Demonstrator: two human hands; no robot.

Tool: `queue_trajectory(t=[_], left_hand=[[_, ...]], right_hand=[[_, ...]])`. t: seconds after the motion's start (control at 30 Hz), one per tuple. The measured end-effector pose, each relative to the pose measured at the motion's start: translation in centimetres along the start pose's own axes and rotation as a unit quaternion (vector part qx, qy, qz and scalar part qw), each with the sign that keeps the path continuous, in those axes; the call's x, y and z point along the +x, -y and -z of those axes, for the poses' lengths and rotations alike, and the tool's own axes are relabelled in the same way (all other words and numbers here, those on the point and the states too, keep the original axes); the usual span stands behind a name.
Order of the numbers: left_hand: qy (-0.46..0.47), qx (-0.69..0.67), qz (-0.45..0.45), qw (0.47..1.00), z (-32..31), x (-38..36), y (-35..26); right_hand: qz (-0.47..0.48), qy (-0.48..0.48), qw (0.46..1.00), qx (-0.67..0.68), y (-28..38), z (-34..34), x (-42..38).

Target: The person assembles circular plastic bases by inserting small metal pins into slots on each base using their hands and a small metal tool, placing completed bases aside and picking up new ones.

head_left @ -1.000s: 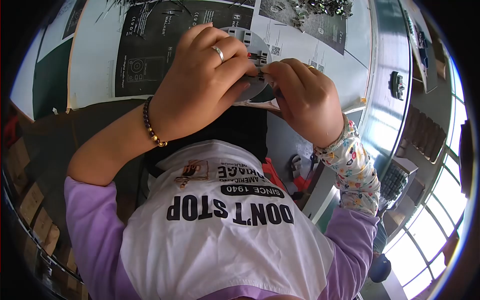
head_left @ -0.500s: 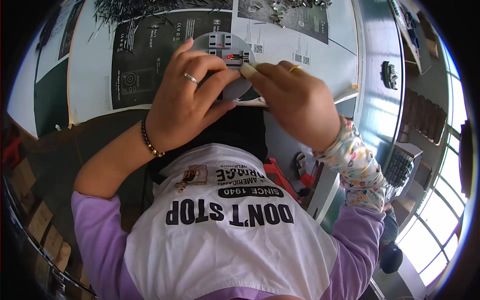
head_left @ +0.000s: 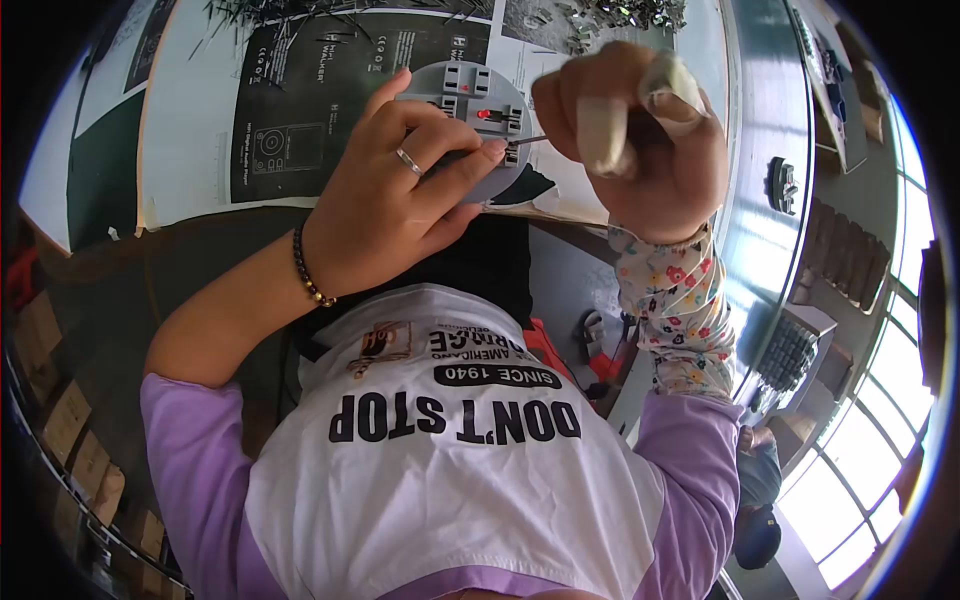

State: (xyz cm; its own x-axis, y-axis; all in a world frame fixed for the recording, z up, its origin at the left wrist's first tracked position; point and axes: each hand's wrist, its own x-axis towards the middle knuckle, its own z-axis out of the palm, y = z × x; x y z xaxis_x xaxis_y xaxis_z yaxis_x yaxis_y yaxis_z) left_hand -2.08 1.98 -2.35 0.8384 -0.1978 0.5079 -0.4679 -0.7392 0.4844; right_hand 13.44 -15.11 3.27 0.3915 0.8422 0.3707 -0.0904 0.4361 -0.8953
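A round grey fixture (head_left: 480, 85) with small raised blocks and a red part (head_left: 485, 114) lies at the table's near edge. My left hand (head_left: 400, 180), wearing a ring and a beaded bracelet, rests over its left and near side. Its thumb and index finger pinch at the block nearest me, where a thin metal pin (head_left: 530, 140) sticks out to the right. What lies under those fingertips is hidden. My right hand (head_left: 650, 140) is raised right of the fixture, pale covers on two digits. Its fingers are bent and apart, with nothing visible in them.
Many thin dark pins (head_left: 260, 20) are heaped at the far left of the table. A pile of small shiny metal pieces (head_left: 640, 12) lies at the far right. Printed black sheets (head_left: 290, 110) cover the tabletop. A dark clip-like part (head_left: 782, 185) sits on the ledge at right.
My right hand has lifted away from the fixture to the right, uncovering the thin pin. My left hand stays on the fixture. The view has shifted slightly.
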Motion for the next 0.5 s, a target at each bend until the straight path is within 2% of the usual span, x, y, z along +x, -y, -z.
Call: queue_trajectory(t=[0.03, 0.07, 0.13, 0.17, 0.27, 0.3, 0.4, 0.5], left_hand=[[0.001, -0.005, -0.002, 1.000, 0.1, 0.1, 0.0], [0.007, 0.002, -0.006, 1.000, 0.2, 0.1, 0.0], [0.018, 0.015, -0.013, 1.000, 0.3, 0.3, -0.1], [0.018, 0.013, -0.011, 1.000, 0.3, 0.3, -0.2], [0.034, 0.020, -0.017, 0.999, 0.7, 0.4, -0.1], [0.035, 0.019, -0.017, 0.999, 0.7, 0.4, 0.0], [0.024, 0.022, -0.026, 0.999, 0.6, 0.5, -0.1], [0.023, 0.026, -0.024, 0.999, 0.6, 0.6, -0.2]], right_hand=[[-0.002, -0.005, 1.000, -0.002, 0.3, -0.3, -0.4], [-0.087, -0.090, 0.990, 0.068, 0.8, -0.8, -0.9], [-0.250, -0.254, 0.912, 0.205, 1.6, -1.6, -1.8], [-0.252, -0.255, 0.911, 0.205, 1.8, -1.9, -1.2], [-0.191, -0.003, 0.980, 0.056, 2.5, -2.9, 2.2], [-0.191, -0.004, 0.980, 0.056, 1.7, -2.9, 1.9], [-0.052, -0.049, 0.997, -0.006, -1.3, -2.0, -0.5], [-0.035, -0.080, 0.996, -0.007, 0.3, -2.2, -0.3]])
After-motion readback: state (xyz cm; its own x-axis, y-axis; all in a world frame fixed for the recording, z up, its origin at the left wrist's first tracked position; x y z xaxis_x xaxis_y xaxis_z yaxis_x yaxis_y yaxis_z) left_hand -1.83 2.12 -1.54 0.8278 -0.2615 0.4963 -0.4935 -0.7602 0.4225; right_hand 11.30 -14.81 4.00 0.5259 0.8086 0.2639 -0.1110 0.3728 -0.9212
